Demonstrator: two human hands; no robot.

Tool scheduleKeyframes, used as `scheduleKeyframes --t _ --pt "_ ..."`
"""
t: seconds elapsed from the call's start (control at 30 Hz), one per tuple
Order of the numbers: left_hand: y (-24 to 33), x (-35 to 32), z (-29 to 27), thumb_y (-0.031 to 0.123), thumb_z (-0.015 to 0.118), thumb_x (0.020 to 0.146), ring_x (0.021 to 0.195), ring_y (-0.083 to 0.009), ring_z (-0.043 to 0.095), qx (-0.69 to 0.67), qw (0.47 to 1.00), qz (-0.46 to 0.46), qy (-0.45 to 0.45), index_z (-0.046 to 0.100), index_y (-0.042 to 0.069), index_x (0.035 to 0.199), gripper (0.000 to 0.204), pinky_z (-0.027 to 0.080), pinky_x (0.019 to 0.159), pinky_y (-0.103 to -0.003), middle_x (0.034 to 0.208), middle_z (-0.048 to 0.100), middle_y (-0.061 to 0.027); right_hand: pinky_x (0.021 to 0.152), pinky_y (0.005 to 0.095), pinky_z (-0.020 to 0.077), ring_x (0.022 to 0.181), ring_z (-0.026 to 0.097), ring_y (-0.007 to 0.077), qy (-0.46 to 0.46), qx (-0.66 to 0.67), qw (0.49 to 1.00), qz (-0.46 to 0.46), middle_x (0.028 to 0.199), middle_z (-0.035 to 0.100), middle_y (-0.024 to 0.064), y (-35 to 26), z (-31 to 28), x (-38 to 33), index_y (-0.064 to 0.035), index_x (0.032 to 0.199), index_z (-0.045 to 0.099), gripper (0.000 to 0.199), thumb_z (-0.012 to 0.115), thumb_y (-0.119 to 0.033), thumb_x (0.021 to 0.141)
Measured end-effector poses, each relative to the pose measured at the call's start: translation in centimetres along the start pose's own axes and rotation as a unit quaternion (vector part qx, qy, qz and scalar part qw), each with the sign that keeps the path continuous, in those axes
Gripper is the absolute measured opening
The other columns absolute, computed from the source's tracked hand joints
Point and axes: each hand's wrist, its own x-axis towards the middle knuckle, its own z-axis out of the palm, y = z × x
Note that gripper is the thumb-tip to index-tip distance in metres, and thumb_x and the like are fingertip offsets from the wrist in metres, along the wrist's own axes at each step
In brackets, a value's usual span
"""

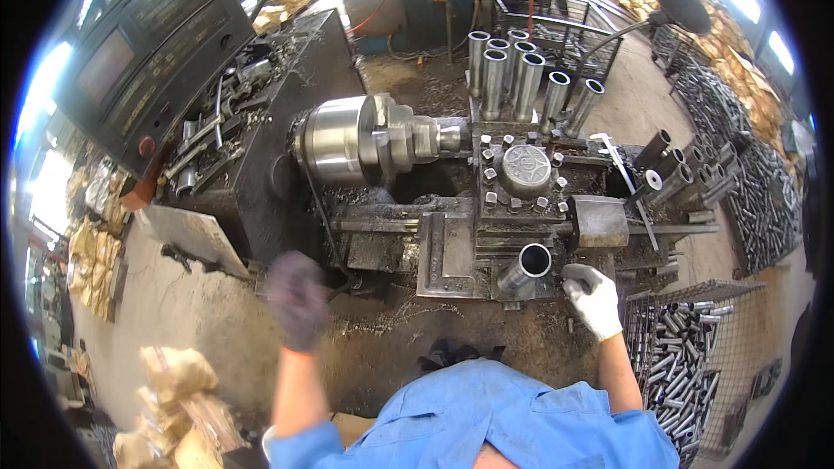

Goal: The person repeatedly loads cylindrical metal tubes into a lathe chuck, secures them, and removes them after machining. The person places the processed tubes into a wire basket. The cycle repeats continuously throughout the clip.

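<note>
My left hand (297, 297), in a dark glove, is smeared by motion in front of the lathe, to the left of its carriage, so its fingers cannot be read. My right hand (594, 300), gloved in white with greyed fingertips, is by the carriage's front right. Its fingers are loosely bent and nothing shows in them. Just left of it a metal tube (521, 273) stands slightly tilted at the carriage's front edge. Behind are the square tool post (526, 170) with several bolts and the chuck (344, 141), whose jaws hold a short ring-ended piece (449, 135).
Several shiny tubes (493, 80) stand behind the tool post; darker tubes (676, 181) stand at the right beside a caliper (613, 156). A wire basket (638, 347) of metal pieces is at lower right. The control panel (143, 56) rises at left; sacks (178, 373) lie lower left.
</note>
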Motion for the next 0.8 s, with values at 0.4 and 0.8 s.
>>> scheduleKeyframes --t 0.4,0.8 --pt "14.5 -31.4 -1.3 0.048 0.060 0.098 0.111 -0.0397 0.072 0.083 0.742 -0.547 -0.378 0.075 0.013 0.117 0.042 0.055 0.094 -0.050 0.114 0.076 -0.0174 0.079 0.0359 0.0626 0.086 0.077 0.0205 -0.262 0.066 0.948 -0.165 0.095 0.078 0.0083 -3.1 9.2 2.4 -0.0040 0.107 0.074 0.020 0.080 -0.010 0.088" --pt "33.1 -58.3 -18.9 0.053 0.062 0.096 0.118 -0.0370 0.071 0.144 0.576 -0.803 0.057 0.073 0.019 0.127 0.047 0.055 0.101 -0.046 0.125 0.075 -0.0158 0.085 0.0425 0.0605 0.095 0.075 0.0350 -0.636 -0.109 0.563 -0.516 0.103 0.077 0.0136 -14.6 30.7 -30.8 -0.0122 0.106 0.074 0.039 0.083 -0.040 0.081"
